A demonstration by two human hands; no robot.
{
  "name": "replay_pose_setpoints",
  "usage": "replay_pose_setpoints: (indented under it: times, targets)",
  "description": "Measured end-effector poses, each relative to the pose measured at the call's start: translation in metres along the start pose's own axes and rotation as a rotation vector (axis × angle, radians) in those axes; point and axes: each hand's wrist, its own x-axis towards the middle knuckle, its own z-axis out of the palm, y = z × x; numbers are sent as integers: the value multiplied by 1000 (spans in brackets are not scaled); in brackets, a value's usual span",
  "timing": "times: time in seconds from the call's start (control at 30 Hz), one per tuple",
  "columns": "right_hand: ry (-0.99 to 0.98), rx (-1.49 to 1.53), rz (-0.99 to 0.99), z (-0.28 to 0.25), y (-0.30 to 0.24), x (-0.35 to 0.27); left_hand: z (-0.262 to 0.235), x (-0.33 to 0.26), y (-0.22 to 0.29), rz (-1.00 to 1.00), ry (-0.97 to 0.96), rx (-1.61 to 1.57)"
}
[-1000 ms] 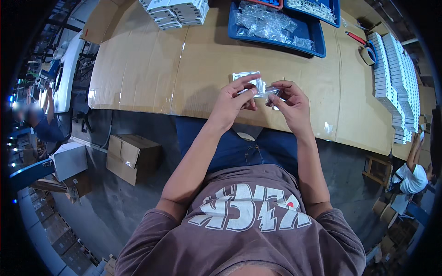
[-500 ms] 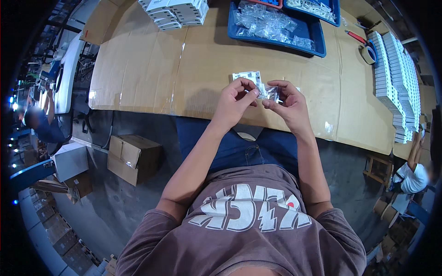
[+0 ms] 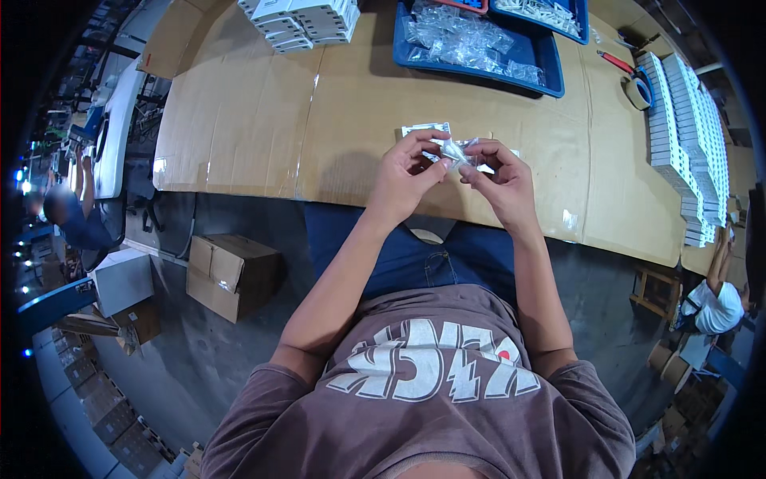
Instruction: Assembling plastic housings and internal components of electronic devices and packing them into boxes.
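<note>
Above the near part of the cardboard-covered table, my left hand (image 3: 408, 177) and my right hand (image 3: 504, 184) face each other. Between them is a small clear plastic bag (image 3: 456, 152) with something whitish in it, too small to name. Thumb and fingers of my left hand pinch the bag's left side; those of my right hand pinch its right side. Just beyond my left fingertips lies a white flat piece (image 3: 425, 129) with dark marks, partly hidden by my hand and the bag.
Beyond my hands a blue tray (image 3: 479, 73) holds clear bags, beside another tray of white parts (image 3: 542, 14). White boxes are stacked at the far left (image 3: 307, 20) and right (image 3: 678, 136). A tape roll (image 3: 638, 94) lies near the right stack. Co-workers sit at both sides.
The bag has turned and bunched up between my fingertips, with its whitish content now showing higher up. Both hands stay in nearly the same place.
</note>
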Motion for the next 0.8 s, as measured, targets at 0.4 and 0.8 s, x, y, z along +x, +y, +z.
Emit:
replay_pose_setpoints:
  times: [0.4, 0.8]
  targets:
    - [5, 35, 45, -2, -3, 1, 1, 0, -6, -36, 0, 22]
    - [108, -6, 21, 3, -1, 4, 9, -3, 4, -22, -22, 66]
